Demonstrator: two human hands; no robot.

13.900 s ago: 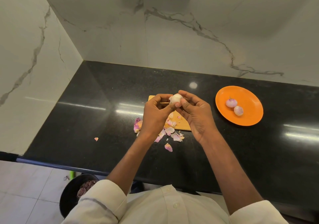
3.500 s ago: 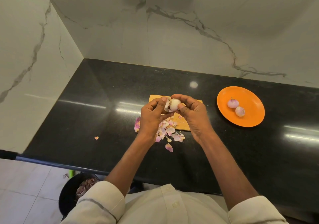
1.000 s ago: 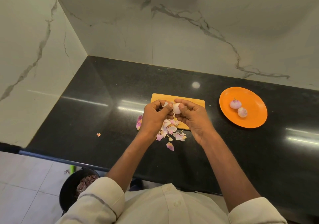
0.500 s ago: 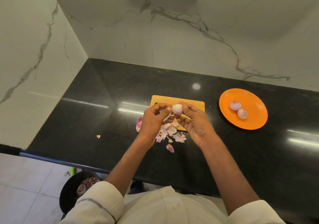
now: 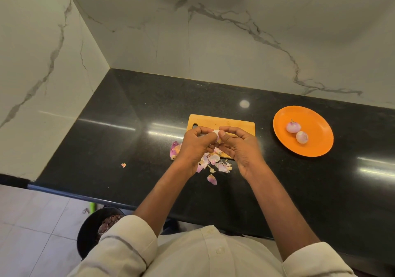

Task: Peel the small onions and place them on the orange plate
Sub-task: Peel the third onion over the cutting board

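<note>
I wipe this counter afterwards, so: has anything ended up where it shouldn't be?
Yes. Onion skins have spilled off the cutting board onto the black counter, and one stray flake lies well off to the left.

The scene is evenly and softly lit. The black counter (image 5: 132, 114) shows glare: long white streaks and one round bright spot. Shadows are weak. The wide lens bends the marble walls (image 5: 235, 48) at the edges. Focus is sharp overall.
</note>
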